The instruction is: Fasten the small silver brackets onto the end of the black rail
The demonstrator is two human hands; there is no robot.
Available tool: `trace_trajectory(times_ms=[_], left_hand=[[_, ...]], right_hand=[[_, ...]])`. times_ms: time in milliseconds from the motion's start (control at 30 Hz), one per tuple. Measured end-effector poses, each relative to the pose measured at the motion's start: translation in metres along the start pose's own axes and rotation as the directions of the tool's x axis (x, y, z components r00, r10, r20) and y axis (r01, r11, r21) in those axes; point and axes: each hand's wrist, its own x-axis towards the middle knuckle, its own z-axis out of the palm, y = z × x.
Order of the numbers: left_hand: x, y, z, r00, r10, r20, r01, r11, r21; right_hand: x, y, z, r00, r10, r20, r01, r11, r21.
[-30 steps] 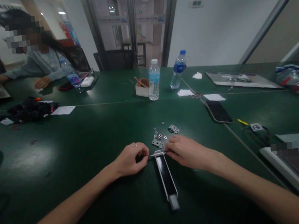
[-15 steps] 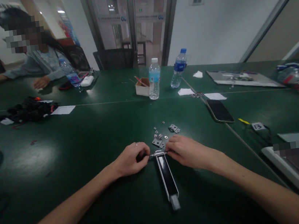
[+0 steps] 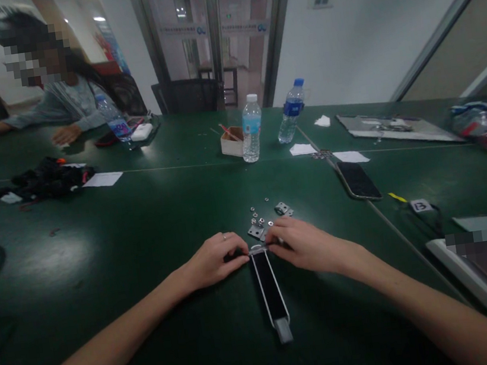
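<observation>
A long narrow metal frame [image 3: 271, 286] with a grey block [image 3: 283, 330] at its near end lies on the green table. My left hand [image 3: 218, 260] pinches the left side of its far end. At the right side of that end, my right hand [image 3: 299, 243] has thumb and fingertips pressed together on it. Just beyond are a flat metal bracket [image 3: 256, 231], a second bracket [image 3: 283, 208] and several small nuts [image 3: 254, 221]. The fingers partly cover the ends of the crosspiece.
Bottles [image 3: 251, 129] and a small box [image 3: 232, 143] stand farther back. A phone [image 3: 358, 180], tape measure [image 3: 421, 206] and laptop [image 3: 486, 288] lie right. Black items [image 3: 50, 178] are left; a person [image 3: 66, 98] sits at the far left.
Both hands have moved slightly closer around the far end of the frame, and the frame has shifted slightly left. The seated person's far arm has risen a little.
</observation>
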Motion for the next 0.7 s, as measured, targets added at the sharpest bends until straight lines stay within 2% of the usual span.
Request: trace_trajectory(times_ms=[133, 367, 500, 600, 700], left_hand=[[-0.001, -0.001, 0.0, 1.0, 0.025, -0.01, -0.025, 1.0, -0.015], [-0.002, 0.0, -0.001, 0.999, 0.043, -0.018, -0.044, 0.998, -0.05], [-0.002, 0.0, 0.0, 1.0, 0.027, -0.01, -0.028, 0.998, -0.053], [-0.002, 0.0, -0.001, 1.0, 0.019, -0.004, -0.019, 0.998, -0.053], [-0.002, 0.001, -0.001, 1.0, 0.015, -0.002, -0.015, 0.998, -0.061]], right_hand=[[0.002, 0.005, 0.001, 0.995, 0.029, -0.1, -0.022, 0.998, 0.066], [0.007, 0.008, 0.012, 0.996, 0.001, -0.095, 0.004, 0.998, 0.057], [0.007, 0.011, 0.01, 0.991, 0.008, -0.134, 0.0, 0.998, 0.061], [0.007, 0.018, 0.004, 0.966, 0.089, -0.242, -0.094, 0.996, -0.009], [0.007, 0.029, -0.001, 0.908, 0.214, -0.36, -0.272, 0.955, -0.12]])
